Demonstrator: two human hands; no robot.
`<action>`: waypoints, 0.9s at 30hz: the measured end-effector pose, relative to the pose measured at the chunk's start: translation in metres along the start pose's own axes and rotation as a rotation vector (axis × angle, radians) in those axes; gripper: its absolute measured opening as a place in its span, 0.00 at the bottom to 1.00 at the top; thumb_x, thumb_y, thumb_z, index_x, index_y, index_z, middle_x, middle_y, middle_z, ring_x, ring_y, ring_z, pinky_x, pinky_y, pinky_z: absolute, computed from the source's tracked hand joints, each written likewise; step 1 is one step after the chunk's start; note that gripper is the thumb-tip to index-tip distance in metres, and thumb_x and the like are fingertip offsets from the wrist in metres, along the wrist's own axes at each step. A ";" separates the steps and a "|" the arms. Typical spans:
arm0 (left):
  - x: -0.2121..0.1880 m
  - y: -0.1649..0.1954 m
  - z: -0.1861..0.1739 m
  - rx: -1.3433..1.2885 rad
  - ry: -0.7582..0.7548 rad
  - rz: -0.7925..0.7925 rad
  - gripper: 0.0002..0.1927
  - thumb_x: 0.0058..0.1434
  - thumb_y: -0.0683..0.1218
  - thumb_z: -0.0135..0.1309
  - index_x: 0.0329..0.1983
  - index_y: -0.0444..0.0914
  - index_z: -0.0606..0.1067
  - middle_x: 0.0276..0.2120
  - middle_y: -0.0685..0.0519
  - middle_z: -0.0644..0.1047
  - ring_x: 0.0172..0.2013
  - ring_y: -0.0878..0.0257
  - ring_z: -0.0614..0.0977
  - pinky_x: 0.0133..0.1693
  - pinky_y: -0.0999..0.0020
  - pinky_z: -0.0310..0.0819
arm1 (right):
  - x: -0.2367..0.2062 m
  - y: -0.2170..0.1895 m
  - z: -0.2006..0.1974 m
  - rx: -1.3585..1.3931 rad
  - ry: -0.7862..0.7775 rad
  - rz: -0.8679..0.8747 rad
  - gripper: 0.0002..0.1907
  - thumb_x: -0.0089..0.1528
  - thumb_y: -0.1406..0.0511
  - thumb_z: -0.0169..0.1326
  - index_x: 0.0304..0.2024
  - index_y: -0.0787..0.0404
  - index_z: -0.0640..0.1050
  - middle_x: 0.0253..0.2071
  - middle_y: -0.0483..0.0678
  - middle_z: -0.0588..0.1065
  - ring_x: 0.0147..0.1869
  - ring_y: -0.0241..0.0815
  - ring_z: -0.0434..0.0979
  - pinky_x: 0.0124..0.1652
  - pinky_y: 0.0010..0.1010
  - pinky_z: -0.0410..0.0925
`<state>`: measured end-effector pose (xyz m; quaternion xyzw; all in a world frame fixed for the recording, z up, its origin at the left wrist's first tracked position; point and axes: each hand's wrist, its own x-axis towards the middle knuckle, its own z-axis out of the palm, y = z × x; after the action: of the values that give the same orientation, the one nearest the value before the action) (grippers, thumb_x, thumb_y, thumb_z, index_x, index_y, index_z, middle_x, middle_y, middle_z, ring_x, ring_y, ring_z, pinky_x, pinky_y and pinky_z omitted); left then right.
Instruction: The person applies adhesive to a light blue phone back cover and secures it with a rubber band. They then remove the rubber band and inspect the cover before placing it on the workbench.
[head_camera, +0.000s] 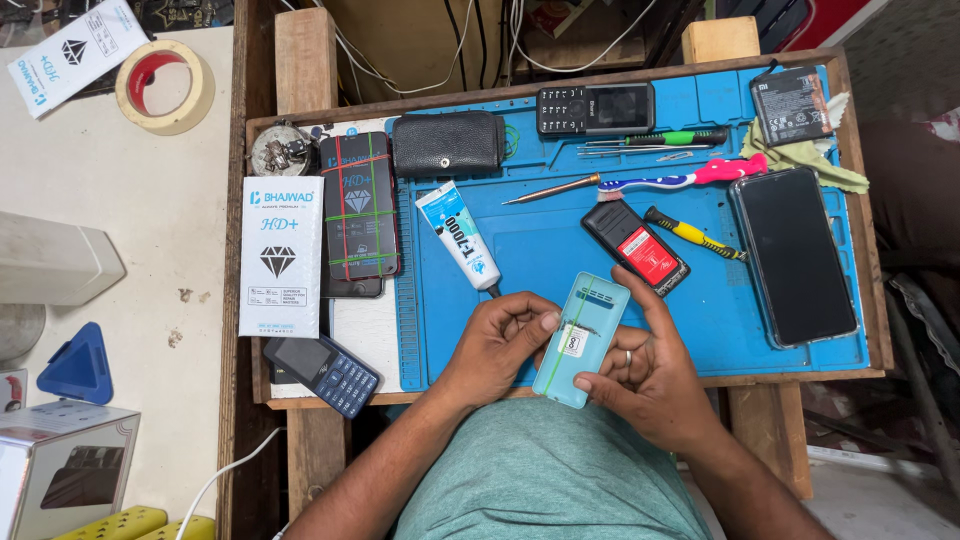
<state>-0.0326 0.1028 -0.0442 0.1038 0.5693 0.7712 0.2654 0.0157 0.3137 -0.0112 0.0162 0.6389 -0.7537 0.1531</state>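
Gripping with both our hands a pale-blue rectangular phone panel, tilted face-up, likely for inspection | left hand: fingers pinched closed on its left edge, wrist bent inward | right hand: fingers curled under its right side, thumb near the lower end | white adhesive tube just beyond left fingertips, on blue work mat.

The pale blue phone cover is showing a green stripe; the mat is looking blue, the screwdriver seemingly yellow-handled.
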 end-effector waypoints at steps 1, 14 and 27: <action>0.000 -0.001 0.000 0.015 -0.003 0.008 0.15 0.74 0.50 0.52 0.47 0.31 0.78 0.30 0.52 0.80 0.28 0.72 0.78 0.31 0.77 0.74 | 0.000 0.000 0.000 -0.018 0.005 -0.002 0.56 0.56 0.76 0.60 0.76 0.58 0.40 0.43 0.60 0.82 0.42 0.40 0.86 0.38 0.31 0.80; -0.004 0.001 0.004 0.003 -0.006 0.020 0.13 0.73 0.46 0.53 0.49 0.31 0.77 0.34 0.50 0.82 0.31 0.72 0.80 0.32 0.78 0.76 | -0.001 0.005 0.000 -0.165 0.030 -0.104 0.52 0.57 0.74 0.61 0.75 0.62 0.44 0.40 0.54 0.83 0.40 0.36 0.85 0.38 0.27 0.78; -0.004 0.027 0.032 0.161 0.203 -0.113 0.11 0.68 0.45 0.55 0.46 0.31 0.79 0.26 0.55 0.82 0.23 0.75 0.78 0.22 0.79 0.69 | -0.014 0.011 -0.003 0.048 0.008 -0.191 0.44 0.59 0.65 0.66 0.70 0.67 0.56 0.55 0.58 0.76 0.58 0.44 0.81 0.51 0.32 0.77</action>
<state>-0.0228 0.1215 -0.0080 0.0140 0.6580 0.7135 0.2404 0.0310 0.3184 -0.0195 -0.0379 0.6200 -0.7799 0.0775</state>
